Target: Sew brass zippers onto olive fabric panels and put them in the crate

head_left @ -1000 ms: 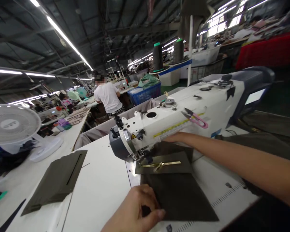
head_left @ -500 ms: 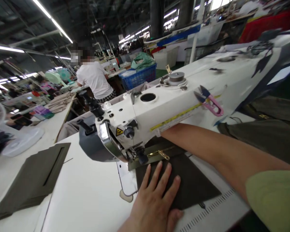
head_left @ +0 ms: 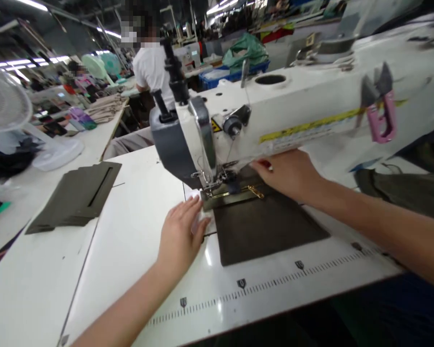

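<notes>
A dark olive fabric panel (head_left: 267,229) with a gold-toothed zipper (head_left: 235,192) lies under the presser foot of a white sewing machine (head_left: 311,113). The gold zipper pull (head_left: 255,192) rests on top. My left hand (head_left: 183,226) is at the panel's left end by the needle plate, fingers stretched out and thumb apart. Beneath the machine arm, my right hand (head_left: 287,173) has its thumb and finger pinched together at the back of the panel. What lies between those fingertips is hidden.
Stacked olive pieces (head_left: 77,195) lie on the left of the table. Pink-handled thread snips (head_left: 381,108) cling to the machine arm. More dark fabric (head_left: 405,193) is at the right. A white fan (head_left: 39,137) stands left; a person in a white shirt (head_left: 152,70) works beyond.
My left hand has lifted off the panel's front and moved left to its end. My right hand has come into sight from behind the machine arm. The camera view has shifted.
</notes>
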{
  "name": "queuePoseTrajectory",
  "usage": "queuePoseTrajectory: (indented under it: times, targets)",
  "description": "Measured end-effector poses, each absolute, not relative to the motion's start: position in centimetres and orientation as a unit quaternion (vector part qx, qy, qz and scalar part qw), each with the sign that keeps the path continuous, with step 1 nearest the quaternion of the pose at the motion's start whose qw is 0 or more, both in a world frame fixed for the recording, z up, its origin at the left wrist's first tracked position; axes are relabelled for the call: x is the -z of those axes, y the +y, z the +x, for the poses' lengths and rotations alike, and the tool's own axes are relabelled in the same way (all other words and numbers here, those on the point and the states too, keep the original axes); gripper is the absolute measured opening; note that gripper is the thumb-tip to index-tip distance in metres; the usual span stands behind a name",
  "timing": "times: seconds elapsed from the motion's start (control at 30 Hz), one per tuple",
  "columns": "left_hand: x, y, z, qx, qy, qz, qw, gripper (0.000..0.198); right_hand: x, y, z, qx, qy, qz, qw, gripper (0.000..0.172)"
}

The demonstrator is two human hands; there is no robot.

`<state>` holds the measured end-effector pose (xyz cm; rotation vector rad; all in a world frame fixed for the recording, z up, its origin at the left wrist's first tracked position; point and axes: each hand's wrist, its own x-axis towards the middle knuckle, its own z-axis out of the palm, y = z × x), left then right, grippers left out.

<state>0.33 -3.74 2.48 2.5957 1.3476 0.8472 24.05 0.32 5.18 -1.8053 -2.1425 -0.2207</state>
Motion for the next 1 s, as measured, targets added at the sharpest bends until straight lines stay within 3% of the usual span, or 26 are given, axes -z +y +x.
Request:
queuePoseTrajectory:
  times: [0.13, 0.23, 1.0]
  targets:
    - [-1.0, -1.7, -0.2, -0.262, 0.404, 0.876, -0.017, 0.018, -2.7, -2.2, 20.2, 0.055, -0.851, -0.473, 0.22, 0.016]
    - [-0.3, -1.1, 0.3, -0.289, 0.38, 0.878, -0.027, 0.018, -0.7, -2.3, 18.4, 0.034, -0.874, -0.427, 0.23, 0.025]
    - [-0.3, -0.4, 0.8, -0.272, 0.384, 0.88, -0.063, 0.016, -0.3, -0.3, 18.4, 0.049, -0.873, -0.416, 0.249, 0.018]
